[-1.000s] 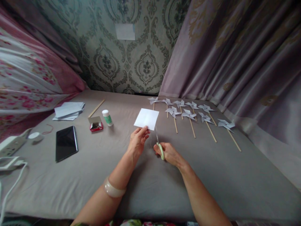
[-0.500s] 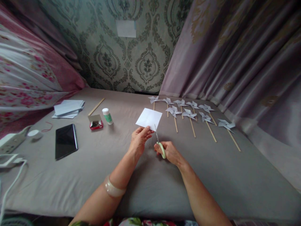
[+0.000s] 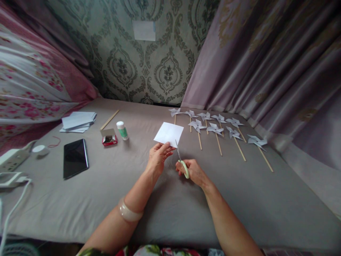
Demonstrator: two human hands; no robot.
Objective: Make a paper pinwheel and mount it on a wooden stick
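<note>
My left hand [image 3: 158, 158] pinches the near edge of a white paper square [image 3: 168, 133] and holds it just above the grey bed sheet [image 3: 165, 199]. My right hand [image 3: 192, 170] is closed round the pale green handles of a pair of scissors [image 3: 180, 160]. The blades point up towards the paper's near right corner. A pale bangle sits on my left wrist.
Several white paper pinwheels on wooden sticks [image 3: 218, 131] lie in rows to the right. Left of the hands stand a small glue bottle [image 3: 122, 130], a red box [image 3: 109, 137], a dark phone [image 3: 75, 158], a wooden stick [image 3: 109, 120] and a paper stack [image 3: 78, 121]. A power strip [image 3: 13, 160] lies far left.
The scissors have moved up closer to the paper's near right corner. The paper has tilted a little in my left hand.
</note>
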